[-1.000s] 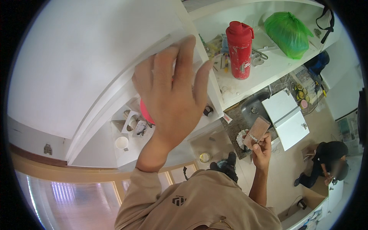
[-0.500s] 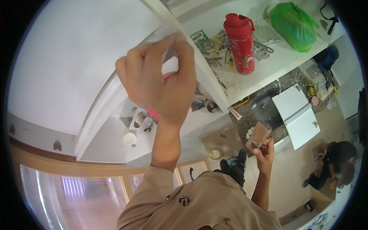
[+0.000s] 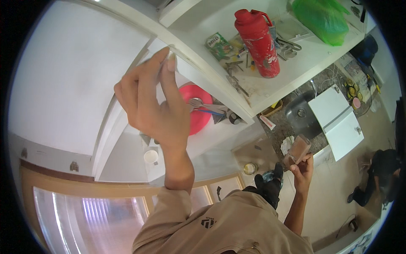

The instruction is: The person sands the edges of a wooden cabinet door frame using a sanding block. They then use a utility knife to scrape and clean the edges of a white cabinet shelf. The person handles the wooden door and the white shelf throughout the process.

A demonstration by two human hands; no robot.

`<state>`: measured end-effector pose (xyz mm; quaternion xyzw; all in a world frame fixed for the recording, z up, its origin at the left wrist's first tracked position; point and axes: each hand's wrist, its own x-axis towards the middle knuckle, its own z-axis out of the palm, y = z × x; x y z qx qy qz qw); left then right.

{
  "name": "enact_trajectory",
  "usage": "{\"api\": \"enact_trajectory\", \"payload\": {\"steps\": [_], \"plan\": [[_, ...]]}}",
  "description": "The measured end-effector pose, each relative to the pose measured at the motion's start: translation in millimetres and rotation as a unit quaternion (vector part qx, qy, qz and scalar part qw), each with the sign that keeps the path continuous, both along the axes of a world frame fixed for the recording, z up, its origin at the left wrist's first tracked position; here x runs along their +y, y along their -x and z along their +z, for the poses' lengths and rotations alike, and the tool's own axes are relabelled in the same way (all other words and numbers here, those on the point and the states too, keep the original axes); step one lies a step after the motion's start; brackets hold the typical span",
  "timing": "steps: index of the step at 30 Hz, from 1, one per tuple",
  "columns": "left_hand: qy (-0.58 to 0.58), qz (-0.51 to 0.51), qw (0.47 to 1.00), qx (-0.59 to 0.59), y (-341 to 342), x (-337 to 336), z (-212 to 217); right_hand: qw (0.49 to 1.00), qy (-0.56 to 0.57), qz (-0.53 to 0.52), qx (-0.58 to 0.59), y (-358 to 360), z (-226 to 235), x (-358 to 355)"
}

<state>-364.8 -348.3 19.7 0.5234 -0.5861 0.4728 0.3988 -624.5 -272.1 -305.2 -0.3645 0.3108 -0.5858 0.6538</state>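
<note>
My left hand [image 3: 158, 106] is raised against the white cabinet frame [image 3: 192, 63]. Its thumb and index finger are pinched together at the frame's edge; whatever may be between the tips is too small to name. Lower down on the right, my right hand [image 3: 302, 171] grips a small see-through, brownish rectangular case [image 3: 299, 148], held tilted between thumb and fingers. Behind my left wrist, a pink round dish [image 3: 198, 122] with spoons [image 3: 195, 103] and other utensils lies in the lower cabinet compartment.
A scuffed red bottle [image 3: 258, 44], a green plastic bag [image 3: 321, 21] and loose small hardware occupy the upper shelf. Below are a dark sink [image 3: 298, 116] and a white door panel [image 3: 336, 122] leaning across it. A white cup [image 3: 151, 156] stands lower left. Another person [image 3: 376, 178] crouches at right.
My left hand has shifted left along the cabinet frame, uncovering the pink dish and utensils. The right hand keeps its hold on the case. The whole view has tilted slightly.
</note>
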Motion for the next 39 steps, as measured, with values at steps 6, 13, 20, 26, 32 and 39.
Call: {"api": "enact_trajectory", "payload": {"steps": [6,13,20,26,32,39], "plan": [[-0.040,0.058,0.997,-0.031,-35,51,1,1.000,-0.012,0.007,0.017,5,1,-5],[-0.080,0.064,0.991,-0.091,-84,93,2,0.999,0.036,-0.028,-0.005,-1,29,-17],[-0.053,0.029,0.995,-0.073,-82,90,2,0.994,0.091,0.053,0.026,-10,39,-29],[-0.070,-0.019,0.994,-0.077,-82,76,6,0.990,0.113,0.062,0.051,-25,61,-23],[-0.059,-0.035,0.994,-0.086,-103,97,11,0.989,0.113,0.038,0.089,-27,74,-11],[-0.002,0.050,0.996,-0.076,-165,153,-4,0.991,0.104,-0.015,0.086,-32,97,10]]}}
